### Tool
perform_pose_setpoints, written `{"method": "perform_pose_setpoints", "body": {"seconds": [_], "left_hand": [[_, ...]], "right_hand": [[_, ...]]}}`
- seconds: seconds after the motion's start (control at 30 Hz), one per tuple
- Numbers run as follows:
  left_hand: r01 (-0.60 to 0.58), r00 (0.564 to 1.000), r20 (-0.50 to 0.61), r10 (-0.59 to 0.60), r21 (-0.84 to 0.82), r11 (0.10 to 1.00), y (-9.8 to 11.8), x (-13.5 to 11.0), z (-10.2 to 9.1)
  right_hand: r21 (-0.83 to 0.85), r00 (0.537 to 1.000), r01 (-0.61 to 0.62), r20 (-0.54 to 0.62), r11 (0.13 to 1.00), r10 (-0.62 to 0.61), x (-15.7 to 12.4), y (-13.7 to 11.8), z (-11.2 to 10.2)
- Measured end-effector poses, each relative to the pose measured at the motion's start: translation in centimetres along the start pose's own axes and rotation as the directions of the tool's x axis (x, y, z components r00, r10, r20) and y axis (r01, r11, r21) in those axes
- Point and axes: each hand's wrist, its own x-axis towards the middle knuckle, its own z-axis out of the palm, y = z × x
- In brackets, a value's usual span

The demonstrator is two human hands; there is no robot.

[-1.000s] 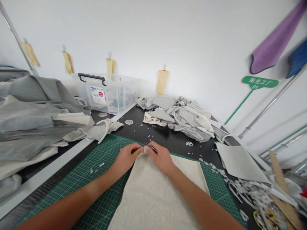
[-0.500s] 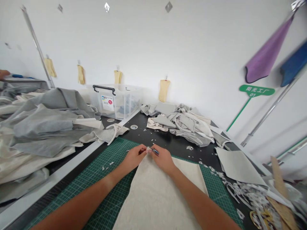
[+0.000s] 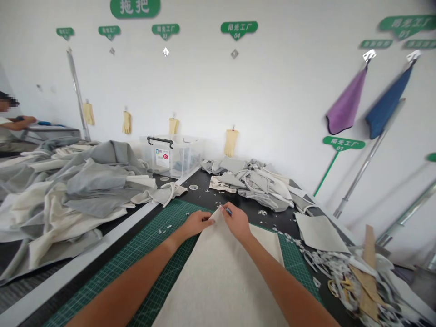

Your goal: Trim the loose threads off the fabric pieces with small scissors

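A cream cloth [image 3: 218, 277] lies before me over the green cutting mat [image 3: 131, 259], its far end drawn to a narrow corner. My left hand [image 3: 196, 223] pinches the cloth's left edge near that corner. Just to the right, my right hand [image 3: 237, 221] is closed around a small tool with a dark blue body [image 3: 228, 210], at the cloth's tip. Most of this tool is hidden by the fingers, so its kind cannot be made out.
Grey and cream fabric heaps [image 3: 91, 181] lie at left; another fabric pile [image 3: 255, 177] is at the back. A clear plastic box [image 3: 177, 156] stands behind. Scraps [image 3: 327, 263] and a wooden ruler [image 3: 369, 254] lie at right. Another person [image 3: 17, 122] sits far left.
My hands were together at the cloth's corner; now the left has slid down the left edge, apart from the right. The view has tilted up and turned left.
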Motion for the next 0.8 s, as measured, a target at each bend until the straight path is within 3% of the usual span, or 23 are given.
{"method": "perform_pose_setpoints", "body": {"seconds": [0.13,0.23,0.3,0.47,0.63,0.8], "left_hand": [[0.062,0.98,0.194,-0.035,-0.137,0.989,1.5,-1.7,-0.3],[0.139,0.921,0.386,-0.042,-0.225,0.964,3.1,-3.8,-1.0],[0.158,0.894,0.445,-0.051,-0.209,0.965,4.1,-5.3,-1.7],[0.145,0.874,0.48,-0.077,-0.107,0.984,6.1,-8.6,-3.8],[0.062,0.868,0.496,-0.028,-0.053,0.997,7.7,-11.6,-6.7],[-0.003,0.889,0.457,-0.016,0.041,0.999,9.5,-14.1,-10.0]], "right_hand": [[-0.01,0.998,0.006,-0.064,1.0,-0.007,-0.8,-0.6,-3.5],[-0.011,0.994,0.013,-0.111,1.0,-0.014,-1.5,-1.1,-6.4],[-0.012,0.99,0.02,-0.142,1.0,-0.022,-2.0,-1.4,-8.3],[-0.009,0.979,0.041,-0.202,0.999,-0.042,-3.7,-2.6,-13.1],[-0.026,0.956,0.011,-0.294,1.0,-0.018,-6.0,-4.2,-18.2],[-0.023,0.925,-0.025,-0.38,0.999,0.014,-9.0,-6.0,-23.1]]}}
